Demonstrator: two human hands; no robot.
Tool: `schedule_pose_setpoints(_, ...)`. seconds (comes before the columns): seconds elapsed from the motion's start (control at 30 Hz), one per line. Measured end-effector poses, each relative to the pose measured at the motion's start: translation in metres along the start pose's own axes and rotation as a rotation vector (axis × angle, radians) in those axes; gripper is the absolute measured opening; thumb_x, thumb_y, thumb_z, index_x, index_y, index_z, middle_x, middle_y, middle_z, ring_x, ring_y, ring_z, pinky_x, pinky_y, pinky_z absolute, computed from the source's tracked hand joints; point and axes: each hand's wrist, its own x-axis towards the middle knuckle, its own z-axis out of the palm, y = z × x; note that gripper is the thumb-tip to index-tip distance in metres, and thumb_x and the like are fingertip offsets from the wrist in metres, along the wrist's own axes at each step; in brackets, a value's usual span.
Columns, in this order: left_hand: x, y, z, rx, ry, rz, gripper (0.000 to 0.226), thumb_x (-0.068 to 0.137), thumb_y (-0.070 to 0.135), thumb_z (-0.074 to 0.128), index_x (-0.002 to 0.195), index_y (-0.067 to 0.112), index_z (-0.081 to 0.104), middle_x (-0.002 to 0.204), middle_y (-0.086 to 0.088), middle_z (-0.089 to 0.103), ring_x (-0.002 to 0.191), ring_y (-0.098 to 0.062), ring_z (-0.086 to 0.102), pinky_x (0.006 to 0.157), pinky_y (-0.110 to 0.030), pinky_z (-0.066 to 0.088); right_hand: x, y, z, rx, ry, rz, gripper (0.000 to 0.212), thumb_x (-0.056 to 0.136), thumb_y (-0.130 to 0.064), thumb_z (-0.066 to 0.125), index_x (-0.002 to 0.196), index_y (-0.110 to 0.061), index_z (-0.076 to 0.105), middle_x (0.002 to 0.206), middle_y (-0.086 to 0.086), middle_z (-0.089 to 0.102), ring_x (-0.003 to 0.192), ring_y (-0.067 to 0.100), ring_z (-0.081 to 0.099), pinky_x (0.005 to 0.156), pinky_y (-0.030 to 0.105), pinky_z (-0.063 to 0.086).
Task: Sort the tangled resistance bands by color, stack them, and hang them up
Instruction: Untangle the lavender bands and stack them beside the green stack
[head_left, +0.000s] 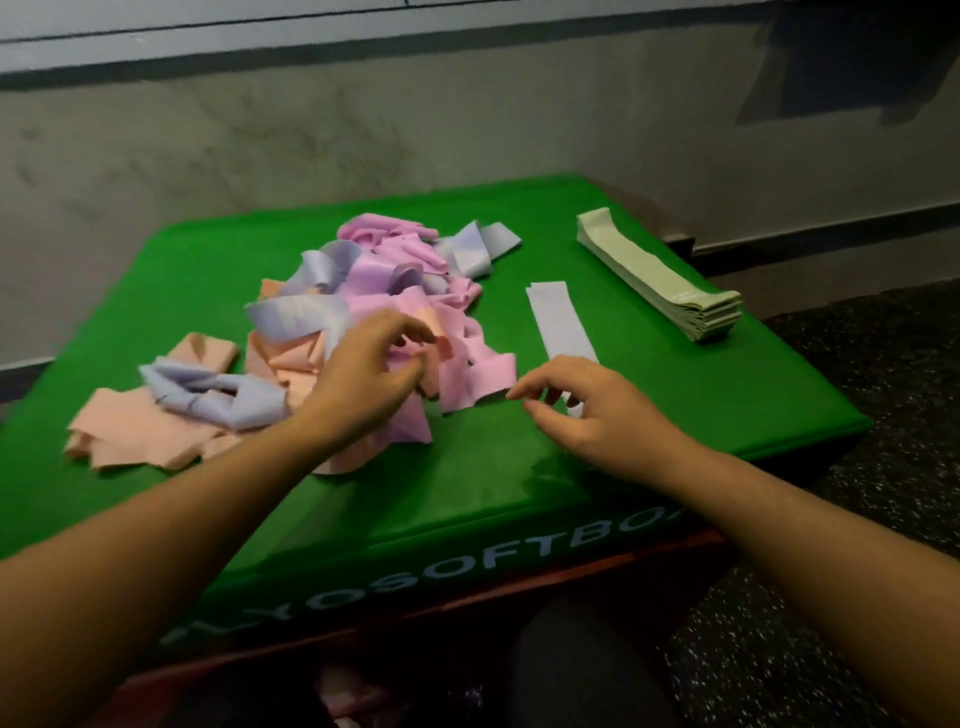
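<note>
A tangled heap of pink, lavender and peach resistance bands lies on the green soft box. My left hand hovers over the heap's near side, fingers loosely curled, holding nothing I can see. My right hand is just right of the heap, its fingers bent over the near end of a single flat lavender band; its grasp is unclear. A neat stack of pale green bands lies at the far right. A lavender band rests on peach bands at the left.
The green box stands on a red base, against a grey wall. Dark speckled floor lies to the right. A pink item lies on the floor below the box front.
</note>
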Motion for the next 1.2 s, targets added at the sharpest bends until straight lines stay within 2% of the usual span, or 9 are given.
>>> schedule_pose_setpoints(0.17, -0.046, -0.045, -0.031, 0.213, 0.158, 0.068, 0.022, 0.078, 0.025, 0.061, 0.096, 0.016, 0.069, 0.100, -0.005, 0.067, 0.098, -0.030, 0.062, 0.085, -0.042, 0.048, 0.021, -0.024, 0.028, 0.033, -0.080, 0.016, 0.016, 0.090, -0.009, 0.067, 0.100, -0.020, 0.073, 0.096, -0.008, 0.068, 0.087, 0.003, 0.059, 0.072, 0.005, 0.038)
schedule_pose_setpoints(0.27, -0.067, -0.065, -0.036, 0.238, 0.231, -0.053, 0.029, 0.082, 0.039, 0.058, 0.100, 0.019, 0.068, 0.108, -0.004, 0.065, 0.098, -0.030, 0.061, 0.084, -0.049, 0.048, 0.039, -0.032, 0.047, 0.035, -0.118, 0.044, 0.017, 0.089, -0.013, 0.066, 0.101, -0.025, 0.072, 0.097, -0.010, 0.068, 0.084, 0.007, 0.062, 0.072, 0.018, 0.044)
schedule_pose_setpoints(0.4, -0.071, -0.071, -0.029, 0.226, 0.225, -0.205, 0.043, 0.079, 0.054, 0.058, 0.109, 0.024, 0.063, 0.115, 0.002, 0.060, 0.102, -0.024, 0.057, 0.087, -0.044, 0.042, 0.068, -0.053, 0.070, 0.010, -0.153, 0.030, 0.026, 0.089, -0.018, 0.062, 0.110, -0.032, 0.068, 0.107, -0.011, 0.068, 0.086, 0.008, 0.063, 0.079, 0.031, 0.052)
schedule_pose_setpoints(0.5, -0.069, -0.075, -0.023, 0.216, 0.242, -0.242, 0.042, 0.081, 0.049, 0.070, 0.114, 0.027, 0.056, 0.120, 0.005, 0.056, 0.109, -0.020, 0.053, 0.089, -0.041, 0.037, 0.094, -0.070, 0.083, -0.139, -0.229, -0.010, 0.038, 0.092, -0.018, 0.059, 0.128, -0.032, 0.061, 0.121, -0.014, 0.062, 0.083, -0.003, 0.053, 0.081, 0.025, 0.045)
schedule_pose_setpoints(0.67, -0.068, -0.074, -0.019, 0.232, 0.220, -0.251, 0.058, 0.081, 0.059, 0.067, 0.127, 0.031, 0.048, 0.123, 0.006, 0.058, 0.111, -0.019, 0.053, 0.096, -0.044, 0.038, 0.132, -0.079, 0.105, -0.402, -0.257, -0.122, 0.051, 0.094, -0.021, 0.058, 0.142, -0.033, 0.047, 0.144, -0.007, 0.051, 0.118, 0.014, 0.055, 0.093, 0.033, 0.050)
schedule_pose_setpoints(0.77, -0.068, -0.077, -0.017, 0.225, 0.228, -0.266, 0.061, 0.079, 0.063, 0.066, 0.128, 0.034, 0.044, 0.121, 0.006, 0.060, 0.113, -0.020, 0.054, 0.096, -0.045, 0.038, 0.143, -0.069, 0.117, -0.648, -0.261, -0.170, 0.051, 0.093, -0.034, 0.060, 0.142, -0.037, 0.044, 0.135, -0.004, 0.057, 0.117, 0.019, 0.052, 0.083, 0.030, 0.038)
schedule_pose_setpoints(0.9, -0.071, -0.080, -0.015, 0.261, 0.233, -0.219, 0.072, 0.078, 0.065, 0.065, 0.135, 0.032, 0.038, 0.138, 0.008, 0.049, 0.123, -0.018, 0.048, 0.099, -0.046, 0.038, 0.141, -0.066, 0.118, -0.775, -0.181, -0.227, 0.030, 0.094, -0.043, 0.056, 0.122, -0.034, 0.064, 0.112, -0.002, 0.065, 0.102, 0.023, 0.051, 0.086, 0.039, 0.035)
schedule_pose_setpoints(1.03, -0.071, -0.078, -0.016, 0.228, 0.233, -0.206, 0.079, 0.077, 0.064, 0.066, 0.143, 0.038, 0.030, 0.140, 0.009, 0.053, 0.125, -0.017, 0.050, 0.101, -0.043, 0.032, 0.128, -0.074, 0.113, -0.623, -0.084, -0.249, 0.030, 0.092, -0.044, 0.053, 0.114, -0.034, 0.071, 0.107, -0.007, 0.069, 0.098, 0.022, 0.052, 0.087, 0.042, 0.040)
schedule_pose_setpoints(1.2, -0.072, -0.074, -0.017, 0.246, 0.235, -0.222, 0.079, 0.076, 0.069, 0.052, 0.145, 0.032, 0.040, 0.139, 0.003, 0.056, 0.124, -0.022, 0.049, 0.100, -0.043, 0.034, 0.107, -0.097, 0.107, -0.312, 0.050, -0.244, 0.032, 0.086, -0.038, 0.053, 0.110, -0.035, 0.074, 0.103, -0.014, 0.074, 0.098, 0.020, 0.059, 0.089, 0.048, 0.045)
